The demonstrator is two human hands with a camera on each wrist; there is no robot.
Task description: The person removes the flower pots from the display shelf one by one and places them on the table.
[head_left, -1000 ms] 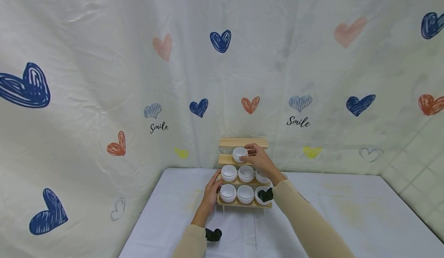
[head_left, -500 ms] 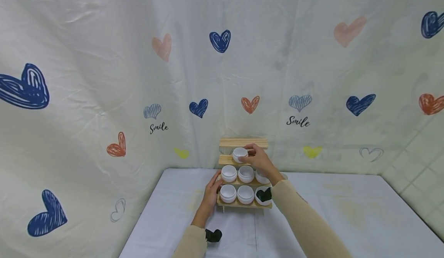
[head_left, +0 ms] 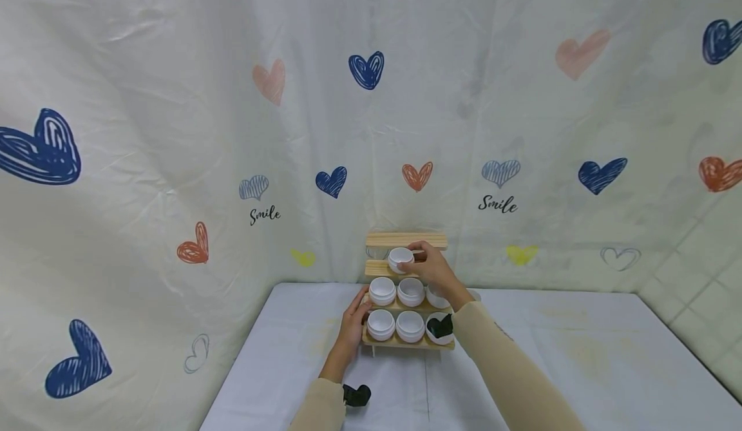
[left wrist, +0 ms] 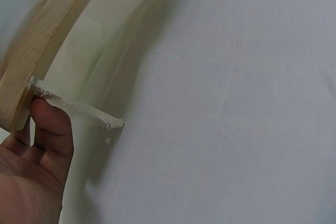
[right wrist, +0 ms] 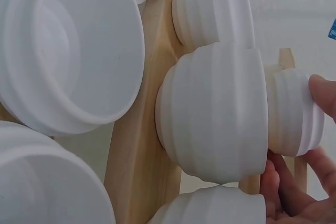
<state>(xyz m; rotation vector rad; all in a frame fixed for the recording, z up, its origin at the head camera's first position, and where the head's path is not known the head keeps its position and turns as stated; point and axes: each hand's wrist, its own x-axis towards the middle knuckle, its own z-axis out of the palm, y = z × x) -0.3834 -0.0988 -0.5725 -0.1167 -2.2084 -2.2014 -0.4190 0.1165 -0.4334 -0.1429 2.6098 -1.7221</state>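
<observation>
A tiered wooden rack (head_left: 406, 240) holds small white ribbed bowls, three on each of its two lower shelves. On the shelf above, my right hand (head_left: 433, 271) grips another white bowl (head_left: 401, 259) by its right side. The right wrist view shows thumb and fingers on opposite sides of that bowl (right wrist: 294, 111), behind the lower rows. My left hand (head_left: 350, 325) holds the rack's left side. In the left wrist view its fingertips press the end of a wooden shelf (left wrist: 47, 30), near a pale strip with frayed edges (left wrist: 79, 109). My right wrist hides part of the right-hand bowls.
The rack stands on a white cloth-covered table (head_left: 551, 354), near its back edge. Behind it hangs a white curtain (head_left: 452, 109) printed with hearts. A tiled wall (head_left: 707, 289) lies at the right. The topmost shelf carries no bowl.
Both hands keep their holds, and the bowl stays in place on the upper shelf. The view shifts very slightly; the right forearm edges a little to the left.
</observation>
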